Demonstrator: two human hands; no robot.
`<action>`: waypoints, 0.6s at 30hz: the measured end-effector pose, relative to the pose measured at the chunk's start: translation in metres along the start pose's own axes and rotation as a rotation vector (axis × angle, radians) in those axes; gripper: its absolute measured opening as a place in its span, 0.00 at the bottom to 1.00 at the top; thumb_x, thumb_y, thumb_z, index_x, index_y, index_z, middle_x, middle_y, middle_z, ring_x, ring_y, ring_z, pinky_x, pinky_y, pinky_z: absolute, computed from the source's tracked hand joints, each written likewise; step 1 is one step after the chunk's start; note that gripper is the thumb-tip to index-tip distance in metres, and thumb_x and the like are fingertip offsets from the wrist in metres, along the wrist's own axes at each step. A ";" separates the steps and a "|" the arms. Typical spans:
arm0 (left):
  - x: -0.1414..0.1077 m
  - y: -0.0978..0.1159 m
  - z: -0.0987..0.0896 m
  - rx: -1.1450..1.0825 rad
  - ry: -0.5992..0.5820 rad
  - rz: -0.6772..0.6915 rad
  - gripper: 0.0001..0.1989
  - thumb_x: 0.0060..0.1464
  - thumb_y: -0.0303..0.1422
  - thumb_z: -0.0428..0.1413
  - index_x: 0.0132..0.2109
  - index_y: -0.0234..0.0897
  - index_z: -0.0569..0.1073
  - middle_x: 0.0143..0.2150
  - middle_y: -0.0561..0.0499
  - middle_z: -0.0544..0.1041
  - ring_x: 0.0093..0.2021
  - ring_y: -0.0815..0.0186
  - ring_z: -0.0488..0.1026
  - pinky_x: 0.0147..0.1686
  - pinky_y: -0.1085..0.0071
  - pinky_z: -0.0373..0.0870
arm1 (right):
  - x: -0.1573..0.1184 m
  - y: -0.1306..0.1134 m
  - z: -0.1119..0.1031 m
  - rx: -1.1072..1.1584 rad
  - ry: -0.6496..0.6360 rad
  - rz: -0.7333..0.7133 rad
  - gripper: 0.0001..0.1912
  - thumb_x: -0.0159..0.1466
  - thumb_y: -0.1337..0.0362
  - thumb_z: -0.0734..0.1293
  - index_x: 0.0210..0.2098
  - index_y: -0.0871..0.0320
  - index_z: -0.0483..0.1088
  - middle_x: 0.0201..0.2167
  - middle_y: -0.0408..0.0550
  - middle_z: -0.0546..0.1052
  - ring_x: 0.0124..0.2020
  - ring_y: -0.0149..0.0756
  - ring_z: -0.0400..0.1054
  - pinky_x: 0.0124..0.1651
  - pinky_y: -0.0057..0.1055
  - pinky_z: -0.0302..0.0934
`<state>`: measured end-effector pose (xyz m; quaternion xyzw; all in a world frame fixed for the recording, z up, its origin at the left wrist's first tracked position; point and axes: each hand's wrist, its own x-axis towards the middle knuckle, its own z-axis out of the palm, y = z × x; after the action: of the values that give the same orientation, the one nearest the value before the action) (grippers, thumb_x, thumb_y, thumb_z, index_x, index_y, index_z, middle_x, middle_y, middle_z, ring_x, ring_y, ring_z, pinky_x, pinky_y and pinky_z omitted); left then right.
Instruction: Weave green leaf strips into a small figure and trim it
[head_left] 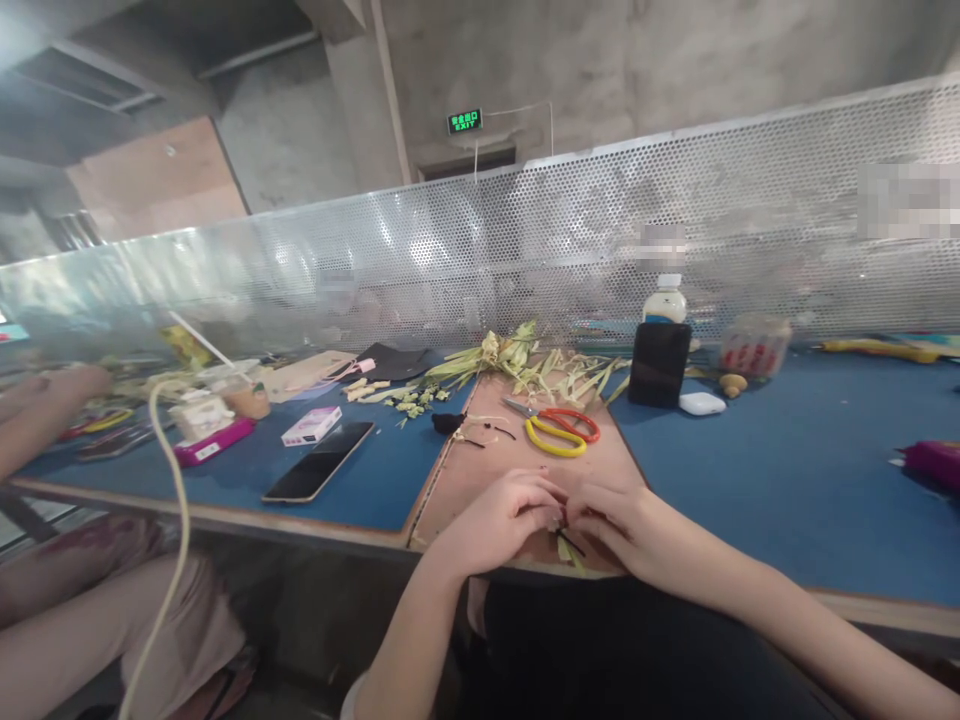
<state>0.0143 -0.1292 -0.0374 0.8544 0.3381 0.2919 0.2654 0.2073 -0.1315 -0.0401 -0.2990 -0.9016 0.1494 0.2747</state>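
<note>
My left hand (517, 508) and my right hand (616, 512) meet at the near edge of a tan board. Both are closed, fingertips pinched together. From under them a yellow-green strip of dried leaf (571, 556) sticks out with a thin black piece (571, 543) beside it; the fingers hide the rest. Just beyond lie scissors (559, 432) with one red and one yellow handle loop, blades pointing away to the left. Left of the scissors are a black bundle (448, 423) and small dark-tipped stems (499, 430).
Leaf strips (517, 355) pile up at the back against a perforated metal screen (420, 250). A phone (321, 462) and small box (312, 426) lie left. A black upright object (659, 365) and white case (702, 403) stand right. Another person's arm (45, 410) reaches in far left.
</note>
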 end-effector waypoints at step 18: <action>-0.004 0.010 0.002 -0.059 0.088 -0.111 0.16 0.57 0.39 0.43 0.37 0.36 0.71 0.43 0.49 0.72 0.52 0.64 0.63 0.52 0.70 0.55 | 0.007 0.007 0.007 -0.051 -0.011 0.059 0.10 0.62 0.64 0.57 0.31 0.58 0.68 0.26 0.46 0.72 0.28 0.32 0.65 0.34 0.28 0.59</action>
<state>0.0180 -0.1389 -0.0334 0.8124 0.3875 0.3239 0.2913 0.2020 -0.1229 -0.0460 -0.3316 -0.8974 0.1360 0.2574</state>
